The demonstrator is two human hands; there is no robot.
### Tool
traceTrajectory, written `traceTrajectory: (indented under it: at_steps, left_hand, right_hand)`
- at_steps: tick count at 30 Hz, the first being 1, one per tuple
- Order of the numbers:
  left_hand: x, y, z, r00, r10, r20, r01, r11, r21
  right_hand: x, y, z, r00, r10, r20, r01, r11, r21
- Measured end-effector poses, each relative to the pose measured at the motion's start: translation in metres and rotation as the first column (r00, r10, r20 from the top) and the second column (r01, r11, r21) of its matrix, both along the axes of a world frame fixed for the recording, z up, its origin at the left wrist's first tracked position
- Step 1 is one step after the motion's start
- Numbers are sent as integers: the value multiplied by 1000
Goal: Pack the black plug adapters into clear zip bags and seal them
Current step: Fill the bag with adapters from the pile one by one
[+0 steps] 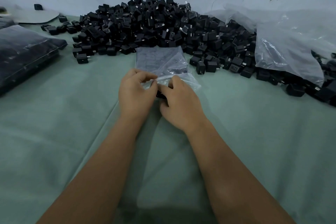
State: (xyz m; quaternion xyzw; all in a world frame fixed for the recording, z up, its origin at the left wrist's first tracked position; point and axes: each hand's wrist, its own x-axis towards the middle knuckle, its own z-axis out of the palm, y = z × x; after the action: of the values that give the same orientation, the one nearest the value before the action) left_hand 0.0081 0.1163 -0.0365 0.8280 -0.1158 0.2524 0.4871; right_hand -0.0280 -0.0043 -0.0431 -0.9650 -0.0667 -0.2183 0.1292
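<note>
One zip bag (163, 65) pinched by left hand (136, 91), right hand (180, 103)

Dim, flat light; soft focus; wide-angle bending and blur at edges.

We see a clear zip bag (164, 63) lying flat mid-table, its near mouth lifted; a black plug adapter (161, 95) sits at that mouth; the heaped black adapters (154, 27) lie beyond.
</note>
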Motion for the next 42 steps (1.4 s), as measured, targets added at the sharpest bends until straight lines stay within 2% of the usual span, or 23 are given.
traceTrajectory:
  at_steps: [6,12,14,18,28,37,39,42]
  left_hand:
    - [-2,0,3,1000,-4,18,5,999,-41]
    - [0,0,1,996,45,77,-43,999,-31]
    - [1,0,0,996,52,67,-53,999,6]
    - [4,-1,-5,999,39,20,-42,982,185]
    - [-4,0,0,998,20,-59,-7,978,208]
    - [-4,-1,5,1000,-8,15,6,992,129]
    - [-1,3,8,999,36,5,-36,996,82]
    - [10,13,8,981,169,-92,-163,985,64]
  right_hand:
    - [3,-1,-3,999,5,-50,-6,1000,-27]
    - [-3,2,1,1000,-10,-7,11,992,126]
    - [-3,2,2,1000,-7,-17,9,986,169]
    - [-3,0,2,999,-3,-46,13,974,226]
    - [1,-1,0,993,69,-92,-40,957,287]
    - [5,-4,3,989,93,-115,-47,934,354]
    - [5,-4,3,986,107,-128,-61,944,324]
    - [6,-4,4,981,103,-163,-51,954,295]
